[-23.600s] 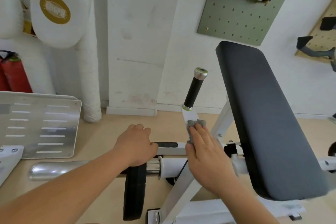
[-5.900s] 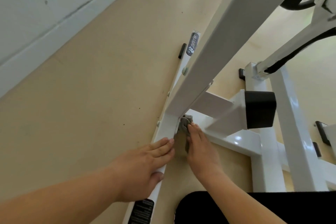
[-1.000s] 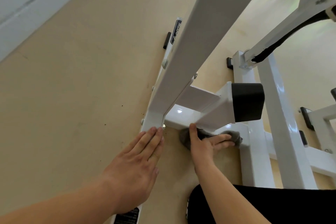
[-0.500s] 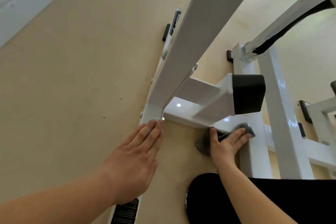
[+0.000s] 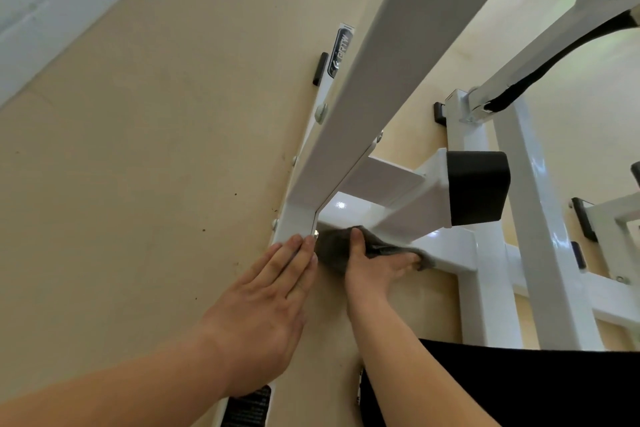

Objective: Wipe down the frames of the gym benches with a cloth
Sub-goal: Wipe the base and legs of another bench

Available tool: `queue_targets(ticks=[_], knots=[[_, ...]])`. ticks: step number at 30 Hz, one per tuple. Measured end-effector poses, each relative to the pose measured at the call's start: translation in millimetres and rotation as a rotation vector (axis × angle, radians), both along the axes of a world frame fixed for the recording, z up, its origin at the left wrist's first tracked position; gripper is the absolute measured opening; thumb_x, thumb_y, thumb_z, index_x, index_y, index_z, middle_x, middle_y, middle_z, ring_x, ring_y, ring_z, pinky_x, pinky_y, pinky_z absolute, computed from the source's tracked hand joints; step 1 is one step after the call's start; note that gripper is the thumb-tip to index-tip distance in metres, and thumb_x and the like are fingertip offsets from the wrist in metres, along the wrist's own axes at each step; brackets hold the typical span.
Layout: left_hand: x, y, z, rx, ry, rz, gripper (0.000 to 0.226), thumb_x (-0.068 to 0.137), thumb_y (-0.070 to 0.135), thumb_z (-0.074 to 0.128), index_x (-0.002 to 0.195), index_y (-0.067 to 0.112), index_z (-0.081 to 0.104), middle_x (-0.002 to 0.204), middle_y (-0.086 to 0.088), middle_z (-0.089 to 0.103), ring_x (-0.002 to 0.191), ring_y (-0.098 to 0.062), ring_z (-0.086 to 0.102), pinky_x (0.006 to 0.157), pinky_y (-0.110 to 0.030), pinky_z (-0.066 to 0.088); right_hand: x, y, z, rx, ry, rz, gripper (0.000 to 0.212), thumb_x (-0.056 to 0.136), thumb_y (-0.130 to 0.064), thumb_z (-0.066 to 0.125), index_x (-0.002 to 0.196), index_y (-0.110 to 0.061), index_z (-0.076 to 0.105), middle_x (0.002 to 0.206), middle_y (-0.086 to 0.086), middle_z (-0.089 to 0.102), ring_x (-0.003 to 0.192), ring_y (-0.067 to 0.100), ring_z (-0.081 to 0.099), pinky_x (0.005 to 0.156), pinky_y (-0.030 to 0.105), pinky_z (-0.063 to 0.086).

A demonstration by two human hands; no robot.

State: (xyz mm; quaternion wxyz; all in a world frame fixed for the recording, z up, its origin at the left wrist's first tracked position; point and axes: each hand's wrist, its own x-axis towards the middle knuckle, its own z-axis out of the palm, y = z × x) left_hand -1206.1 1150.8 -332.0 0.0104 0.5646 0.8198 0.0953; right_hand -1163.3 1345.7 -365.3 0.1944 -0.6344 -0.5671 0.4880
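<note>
Right hand (image 5: 374, 267) is closed on a grey cloth (image 5: 330, 246): the thumb is laid over the top of it and the fingers (image 5: 403, 258) are stretched along the bar with cloth bunched over them. The cloth is pressed to the near side of the low crossbar (image 5: 349, 210) of the white bench frame (image 5: 485, 288), at the corner where the crossbar meets the floor rail (image 5: 294, 222). Left hand (image 5: 263, 315) is laid flat, palm down, fingers straight and pressed together, with the tips set on the floor rail just beside the cloth. A slanted beam (image 5: 381, 80) is joined at that corner and runs to upper right. A stub with a black end cap (image 5: 478, 187) is set above the crossbar, right of the hands. A black strap (image 5: 519, 94) is seen higher up. A black label (image 5: 247, 409) is stuck on the rail under the left wrist, and a logo sticker (image 5: 341, 52) at its far end. Beige floor (image 5: 138, 184) is seen beneath, with white skirting (image 5: 52, 10) at upper left. The lower right is filled by black clothing (image 5: 519, 388).
</note>
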Motion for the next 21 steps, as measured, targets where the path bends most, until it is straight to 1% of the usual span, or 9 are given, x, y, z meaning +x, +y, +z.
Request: queue_targets(ticks=[3, 5, 7, 10, 14, 16, 18, 19, 21], knots=[[-1, 0, -1, -0.008, -0.003, 0.002, 0.067, 0.098, 0.037, 0.040, 0.153, -0.002, 0.037, 0.166, -0.022, 0.022, 0.155, -0.034, 0.018, 0.119, -0.048, 0.017, 30, 34, 10, 0.011, 0.000, -0.053, 0.137, 0.079, -0.044, 0.084, 0.157, -0.015, -0.025, 0.169, -0.003, -0.016, 0.157, 0.017, 0.000, 0.123, 0.029, 0.003], [-1, 0, 1, -0.006, 0.004, 0.004, 0.067, 0.098, 0.037, 0.040, 0.152, -0.002, 0.037, 0.165, -0.022, 0.022, 0.155, -0.034, 0.019, 0.120, -0.048, 0.017, 39, 46, 12, -0.005, -0.001, -0.091, 0.129, 0.083, -0.047, 0.080, 0.159, -0.017, -0.019, 0.171, -0.002, -0.005, 0.156, 0.020, 0.011, 0.127, 0.038, 0.013], [-1, 1, 2, -0.015, 0.002, -0.002, 0.067, 0.098, 0.036, 0.040, 0.153, -0.003, 0.036, 0.166, -0.022, 0.021, 0.155, -0.034, 0.018, 0.120, -0.048, 0.016, 32, 37, 14, 0.009, 0.012, -0.110, 0.105, 0.088, -0.048, 0.075, 0.159, -0.015, 0.004, 0.166, 0.007, 0.024, 0.146, 0.027, 0.036, 0.122, 0.044, 0.031], [0, 1, 2, -0.031, -0.036, -0.004, 0.067, 0.098, 0.035, 0.039, 0.154, -0.002, 0.035, 0.166, -0.021, 0.020, 0.156, -0.033, 0.016, 0.120, -0.047, 0.016, 2, -5, 13, 0.023, -0.073, -0.003, 0.059, 0.093, -0.047, 0.069, 0.129, -0.009, 0.042, 0.131, 0.011, 0.059, 0.116, 0.031, 0.060, 0.098, 0.034, 0.046], [-4, 0, 4, -0.047, -0.118, -0.014, 0.071, 0.097, 0.038, 0.038, 0.156, -0.001, 0.031, 0.167, -0.020, 0.020, 0.156, -0.032, 0.014, 0.120, -0.044, 0.015, -21, -45, 14, 0.010, -0.101, 0.246, 0.036, 0.098, -0.045, 0.062, 0.106, -0.010, 0.059, 0.099, 0.001, 0.067, 0.096, 0.025, 0.065, 0.085, 0.033, 0.048], [-7, -2, 9, -0.093, -0.167, -0.034, 0.075, 0.099, 0.042, 0.034, 0.160, 0.002, 0.016, 0.169, -0.018, 0.005, 0.158, -0.028, -0.001, 0.122, -0.042, 0.005, -11, -45, 20, 0.094, -0.119, 0.377, 0.028, 0.100, -0.041, 0.059, 0.096, -0.014, 0.065, 0.090, -0.002, 0.071, 0.089, 0.023, 0.068, 0.084, 0.038, 0.053], [-9, -3, 13, -0.140, -0.235, -0.052, 0.079, 0.102, 0.046, 0.027, 0.159, 0.008, -0.012, 0.165, -0.013, -0.028, 0.151, -0.020, -0.032, 0.122, -0.038, -0.014, 6, -39, 32, 0.162, -0.159, 0.583, 0.019, 0.102, -0.036, 0.057, 0.100, -0.020, 0.067, 0.095, -0.011, 0.070, 0.091, 0.015, 0.065, 0.081, 0.031, 0.052], [-9, -3, 17, -0.192, -0.261, -0.061, 0.081, 0.102, 0.048, 0.026, 0.157, 0.010, -0.021, 0.161, -0.010, -0.038, 0.146, -0.017, -0.042, 0.121, -0.036, -0.020, 14, -37, 40, 0.160, -0.164, 0.674, 0.017, 0.103, -0.034, 0.056, 0.114, -0.027, 0.066, 0.102, -0.017, 0.066, 0.097, 0.008, 0.062, 0.082, 0.023, 0.048], [-11, 0, 26, -0.267, -0.293, -0.055, 0.085, 0.101, 0.050, 0.028, 0.157, 0.012, -0.023, 0.159, -0.007, -0.042, 0.143, -0.016, -0.045, 0.120, -0.033, -0.025, 28, -35, 55, 0.101, -0.110, 0.757, 0.034, 0.103, -0.033, 0.056, 0.137, -0.036, 0.052, 0.114, -0.019, 0.061, 0.107, 0.000, 0.058, 0.089, 0.015, 0.045]])
